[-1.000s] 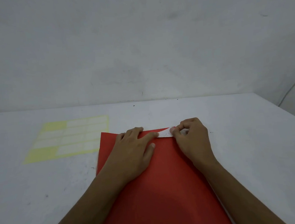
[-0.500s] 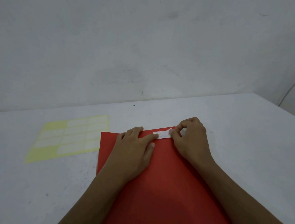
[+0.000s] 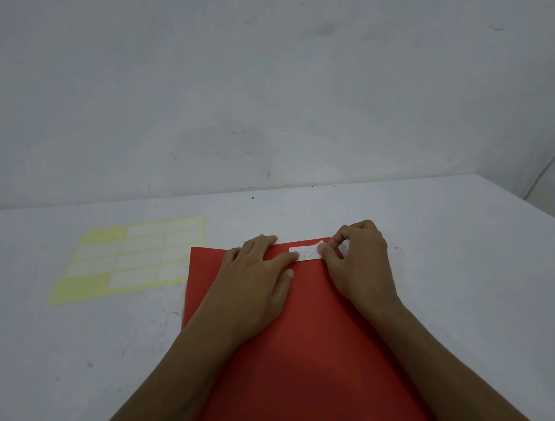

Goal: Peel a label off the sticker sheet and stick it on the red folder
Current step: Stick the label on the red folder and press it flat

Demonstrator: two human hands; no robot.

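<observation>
Label (image 3: 307, 253) now laid nearly flat along top edge of red folder (image 3: 301, 342), centre frame; a second ago right end was lifted.

Left hand (image 3: 258, 279) spread flat, fingertip pinning left end.

Right hand (image 3: 357, 257) in narrow grip on right end.

Sticking nearly done; press-down remains.

Sticker sheet (image 3: 132, 256) left on counter (image 3: 478, 293), left of frame.

The only writing in view is on the white label (image 3: 306, 254) lying at the far edge of the red folder (image 3: 301, 342). Between the two hands a few faint handwritten letters show, reading roughly "sse"; both ends of the word are covered by fingers, so the whole word cannot be made out. The labels on the yellow sticker sheet (image 3: 129, 258), far left on the surface, look blank.
</observation>
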